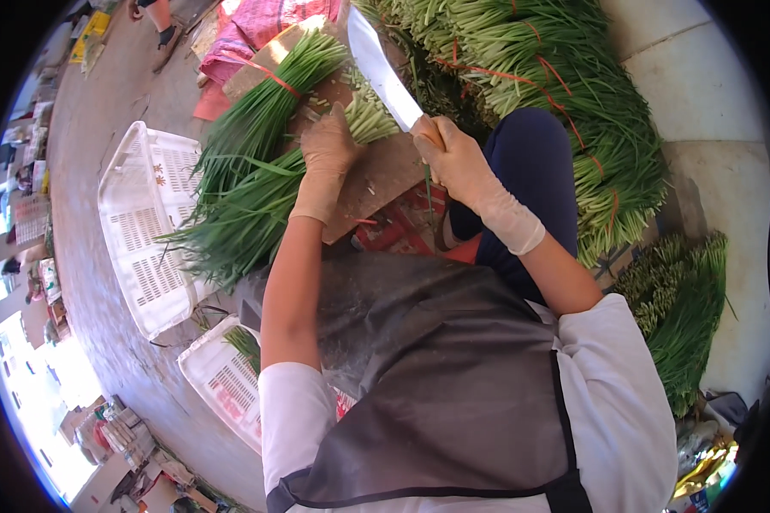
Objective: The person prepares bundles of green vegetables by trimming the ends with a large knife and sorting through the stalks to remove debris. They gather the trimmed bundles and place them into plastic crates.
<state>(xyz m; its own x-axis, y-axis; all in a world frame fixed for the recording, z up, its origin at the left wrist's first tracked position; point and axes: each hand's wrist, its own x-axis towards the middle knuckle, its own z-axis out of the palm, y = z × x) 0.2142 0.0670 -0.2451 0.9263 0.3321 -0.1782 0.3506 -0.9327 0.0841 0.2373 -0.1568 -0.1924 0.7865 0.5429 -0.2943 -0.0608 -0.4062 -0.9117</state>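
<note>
My right hand (464, 167), in a thin pale glove, grips the wooden handle of a large knife (383, 73). Its broad, bright blade points up and away to the left, raised over the far edge of the board. My gloved left hand (327, 147) is closed round a bunch of garlic chives (269, 201) lying on a brown cutting board (385, 179). The pale stalk ends (370, 118) stick out to the right of that hand, and the green leaves hang over the board's left side. Just beyond lies a second bunch (261, 111), tied with a red band; cut bits are scattered beside it.
Large heaps of chives (565, 94) bound with red ties stand at the far right, and another pile (680, 316) lies nearer on the right. White plastic crates (150, 231) stand to the left. Pink-red sacking (257, 34) is behind the board. Another person's foot (167, 43) shows at the far left.
</note>
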